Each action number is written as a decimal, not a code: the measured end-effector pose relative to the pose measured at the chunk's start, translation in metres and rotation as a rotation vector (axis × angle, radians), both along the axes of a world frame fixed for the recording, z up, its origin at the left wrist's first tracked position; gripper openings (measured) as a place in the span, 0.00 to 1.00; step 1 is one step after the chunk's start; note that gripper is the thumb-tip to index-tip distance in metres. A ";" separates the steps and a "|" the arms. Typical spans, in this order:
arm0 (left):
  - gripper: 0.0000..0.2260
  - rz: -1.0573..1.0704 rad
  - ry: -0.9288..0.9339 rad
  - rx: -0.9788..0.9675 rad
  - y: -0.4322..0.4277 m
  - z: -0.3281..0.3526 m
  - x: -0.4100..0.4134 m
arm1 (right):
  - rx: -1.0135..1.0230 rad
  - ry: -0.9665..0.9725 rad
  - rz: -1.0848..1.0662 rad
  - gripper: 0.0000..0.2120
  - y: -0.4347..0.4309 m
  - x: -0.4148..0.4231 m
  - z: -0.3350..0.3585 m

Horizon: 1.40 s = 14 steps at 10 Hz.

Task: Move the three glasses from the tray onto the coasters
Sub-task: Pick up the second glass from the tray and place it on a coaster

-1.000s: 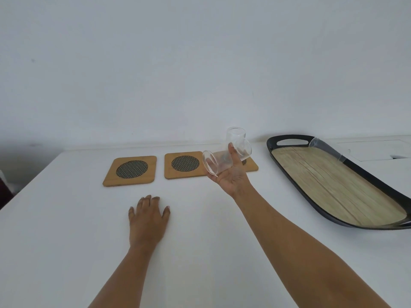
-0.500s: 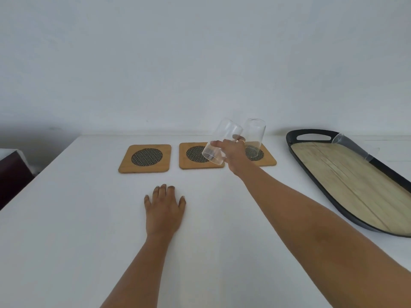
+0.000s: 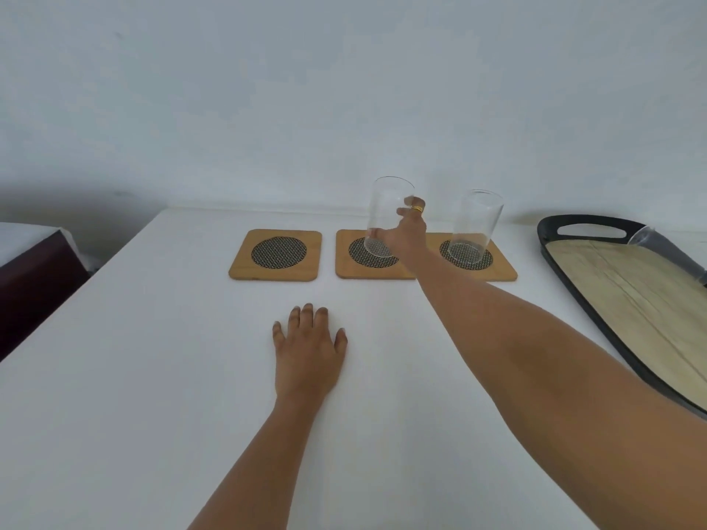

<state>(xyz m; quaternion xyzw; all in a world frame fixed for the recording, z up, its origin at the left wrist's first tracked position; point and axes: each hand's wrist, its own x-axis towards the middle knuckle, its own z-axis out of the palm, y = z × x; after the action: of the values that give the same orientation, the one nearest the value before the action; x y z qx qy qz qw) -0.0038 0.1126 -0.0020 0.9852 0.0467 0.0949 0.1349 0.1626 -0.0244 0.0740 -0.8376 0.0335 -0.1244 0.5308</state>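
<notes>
On the smooth white table, an oval black-rimmed tray with a wood-grain floor at 3 o'clock keeps one clear glass lying tipped. Three square wooden coasters with mesh centres sit at 12: the right coaster is filled, the left coaster bare. The right hand grips the second glass above the middle coaster. The left hand lies flat, empty.

The tray and the glass lying on it run off frame.
</notes>
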 end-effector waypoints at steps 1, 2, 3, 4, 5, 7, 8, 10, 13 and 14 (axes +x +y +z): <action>0.22 0.002 0.000 0.001 0.000 -0.001 0.000 | 0.008 0.031 0.019 0.41 0.004 0.007 -0.006; 0.22 0.005 0.001 0.007 0.000 -0.003 0.001 | 0.084 0.072 0.048 0.43 0.007 0.013 -0.014; 0.23 0.007 0.001 0.017 0.000 -0.004 0.000 | 0.089 0.087 0.069 0.44 0.009 0.016 -0.022; 0.23 0.009 0.003 0.025 0.000 -0.004 0.000 | 0.070 0.087 0.067 0.44 0.007 0.019 -0.028; 0.22 0.009 0.006 0.015 0.000 -0.003 0.001 | 0.026 0.085 0.060 0.42 0.006 0.018 -0.034; 0.23 0.008 0.010 0.026 0.000 -0.003 0.000 | -0.041 0.116 0.058 0.44 0.004 0.013 -0.042; 0.23 0.008 0.013 0.019 0.000 -0.003 0.001 | -0.083 0.126 0.043 0.42 0.003 0.010 -0.048; 0.22 0.009 0.009 0.010 0.001 -0.002 0.000 | -0.100 0.121 0.041 0.40 0.004 0.006 -0.046; 0.22 0.011 0.008 0.003 0.000 -0.004 0.000 | -0.119 0.118 0.015 0.40 0.005 -0.001 -0.046; 0.22 0.011 0.009 -0.003 0.000 -0.003 0.000 | -0.153 0.080 0.019 0.39 0.003 -0.010 -0.049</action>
<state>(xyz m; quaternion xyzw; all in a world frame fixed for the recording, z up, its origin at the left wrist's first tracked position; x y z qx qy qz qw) -0.0038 0.1130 -0.0052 0.9851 0.0530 0.0911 0.1356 0.1524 -0.0213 0.0254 -0.8804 0.0371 -0.0878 0.4645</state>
